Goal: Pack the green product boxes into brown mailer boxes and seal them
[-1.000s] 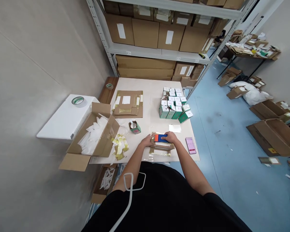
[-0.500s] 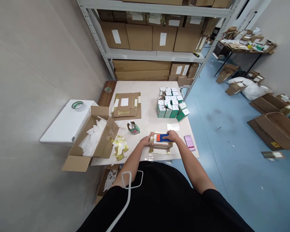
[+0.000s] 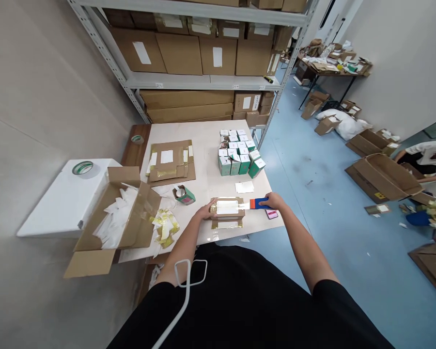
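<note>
A small cardboard box (image 3: 227, 208) with a white label and clear tape on its top sits near the front edge of the table. My left hand (image 3: 208, 209) grips its left end, fingers on the top edge. Off the box's right end, my right hand (image 3: 274, 200) is closed round a blue-and-orange tape dispenser (image 3: 258, 203). A pale strip runs from the box top to the dispenser's orange end. Below the dispenser lies a pink-screened phone (image 3: 272, 214), partly covered. A white paper (image 3: 244, 187) rests just behind.
Several green-and-white cartons (image 3: 238, 152) stand at the table's back right. Flattened cardboard (image 3: 171, 162), a green carton (image 3: 184, 195) and crumpled yellow tape (image 3: 165, 227) lie leftward, beside an open box (image 3: 148, 206) of white paper. Shelving (image 3: 203, 82) borders the back. A person (image 3: 430, 157) is at far right.
My right hand has drawn the dispenser rightward from over the box to beyond its right end, partly covering the phone. My left hand stays on the box. The camera view has turned right.
</note>
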Tool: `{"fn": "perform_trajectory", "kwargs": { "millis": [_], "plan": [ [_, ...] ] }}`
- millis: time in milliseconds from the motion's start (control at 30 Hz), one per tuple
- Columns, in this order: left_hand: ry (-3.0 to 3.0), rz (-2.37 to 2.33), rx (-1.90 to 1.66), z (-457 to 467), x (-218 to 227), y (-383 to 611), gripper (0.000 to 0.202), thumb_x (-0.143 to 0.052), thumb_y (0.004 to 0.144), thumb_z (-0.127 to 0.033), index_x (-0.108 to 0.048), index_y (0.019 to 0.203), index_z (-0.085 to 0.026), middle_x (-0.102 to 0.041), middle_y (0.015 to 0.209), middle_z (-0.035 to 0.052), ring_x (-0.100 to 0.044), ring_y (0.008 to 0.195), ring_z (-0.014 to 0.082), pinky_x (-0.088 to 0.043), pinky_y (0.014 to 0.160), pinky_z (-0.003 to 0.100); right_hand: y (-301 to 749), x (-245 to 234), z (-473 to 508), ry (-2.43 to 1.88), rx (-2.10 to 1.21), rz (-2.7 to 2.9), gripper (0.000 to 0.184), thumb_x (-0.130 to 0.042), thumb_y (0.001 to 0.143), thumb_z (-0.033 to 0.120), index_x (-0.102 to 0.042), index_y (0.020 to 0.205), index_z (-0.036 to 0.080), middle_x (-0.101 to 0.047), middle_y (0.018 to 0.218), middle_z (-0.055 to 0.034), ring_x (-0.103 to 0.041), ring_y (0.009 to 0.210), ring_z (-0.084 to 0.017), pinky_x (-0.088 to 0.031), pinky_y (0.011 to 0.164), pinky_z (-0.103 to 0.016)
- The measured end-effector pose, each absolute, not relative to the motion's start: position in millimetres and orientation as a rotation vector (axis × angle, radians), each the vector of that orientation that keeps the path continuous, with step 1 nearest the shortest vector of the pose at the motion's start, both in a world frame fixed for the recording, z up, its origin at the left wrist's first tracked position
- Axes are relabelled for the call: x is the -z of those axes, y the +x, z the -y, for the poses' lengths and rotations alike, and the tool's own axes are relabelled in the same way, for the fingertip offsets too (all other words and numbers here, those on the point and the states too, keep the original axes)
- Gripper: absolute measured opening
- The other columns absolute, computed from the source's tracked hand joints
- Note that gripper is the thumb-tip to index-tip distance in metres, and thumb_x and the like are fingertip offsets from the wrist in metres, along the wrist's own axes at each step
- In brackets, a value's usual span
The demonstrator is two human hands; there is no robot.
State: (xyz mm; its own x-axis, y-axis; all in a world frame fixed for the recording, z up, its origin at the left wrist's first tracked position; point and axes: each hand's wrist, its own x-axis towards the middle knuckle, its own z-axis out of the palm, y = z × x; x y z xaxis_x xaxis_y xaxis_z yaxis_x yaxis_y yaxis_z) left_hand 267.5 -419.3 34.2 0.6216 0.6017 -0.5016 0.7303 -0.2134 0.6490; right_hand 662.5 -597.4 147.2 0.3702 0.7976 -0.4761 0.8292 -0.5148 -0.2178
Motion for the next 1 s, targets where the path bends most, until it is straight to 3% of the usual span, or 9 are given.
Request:
{"fn": "perform_trajectory", "kwargs": {
  "millis": [167,467,633,800,900,1000],
  "plan": [
    [1.884,-1.067,0.248,419,-38,269,0.112,-0.083,0.073,-0.038,-0.026,0.169,-0.032,-0.046,0.166,0.0090,-0.053,0.144,0.0365,-0.046,0.114,0.039,678,-147,601,2.576,0.872,-1.447,0.046,-0.082,0.078,0.062,-0.080,0.098,0.020,-0.079,0.102,-0.0100,-0.070,0.093,-0.025,-0.040,0.064,-0.026],
    [1.767,-1.136,0.154,425,-37,274,0.112,-0.086,0.065,-0.030,-0.037,0.165,-0.032,-0.051,0.162,0.0080,-0.054,0.143,0.0371,-0.043,0.116,0.040,647,-121,593,2.564,0.819,-1.291,0.051,-0.080,0.081,0.058,-0.077,0.112,0.018,-0.076,0.116,-0.0143,-0.072,0.102,-0.025,-0.046,0.072,-0.026],
    [1.731,-1.178,0.094,427,-36,279,0.111,-0.086,0.060,-0.025,-0.044,0.162,-0.031,-0.053,0.161,0.0081,-0.056,0.141,0.0345,-0.044,0.114,0.035,621,-103,583,2.547,0.790,-1.276,0.047,-0.075,0.087,0.053,-0.075,0.115,0.015,-0.076,0.116,-0.0187,-0.073,0.104,-0.029,-0.050,0.078,-0.029],
    [1.720,-1.217,0.138,429,-34,280,0.110,-0.086,0.060,-0.029,-0.044,0.162,-0.032,-0.049,0.164,0.0085,-0.055,0.142,0.0362,-0.046,0.111,0.035,595,-78,592,2.527,0.782,-1.343,0.034,-0.074,0.092,0.037,-0.073,0.115,0.013,-0.076,0.116,-0.0230,-0.071,0.112,-0.031,-0.050,0.089,-0.033],
    [1.733,-1.206,0.158,429,-33,279,0.111,-0.086,0.063,-0.030,-0.040,0.164,-0.034,-0.047,0.166,0.0075,-0.055,0.142,0.0364,-0.046,0.111,0.036,583,-58,617,2.680,0.772,-1.142,0.040,-0.059,0.101,0.045,-0.068,0.125,0.015,-0.075,0.119,-0.0208,-0.071,0.111,-0.031,-0.050,0.095,-0.038],
    [1.751,-1.179,0.176,429,-34,278,0.111,-0.086,0.064,-0.028,-0.039,0.165,-0.031,-0.047,0.166,0.0084,-0.054,0.142,0.0370,-0.044,0.113,0.037,571,-38,639,2.862,0.677,-1.029,0.044,-0.049,0.104,0.039,-0.061,0.138,0.014,-0.069,0.134,-0.0219,-0.061,0.130,-0.034,-0.041,0.112,-0.047]
  ]
}}
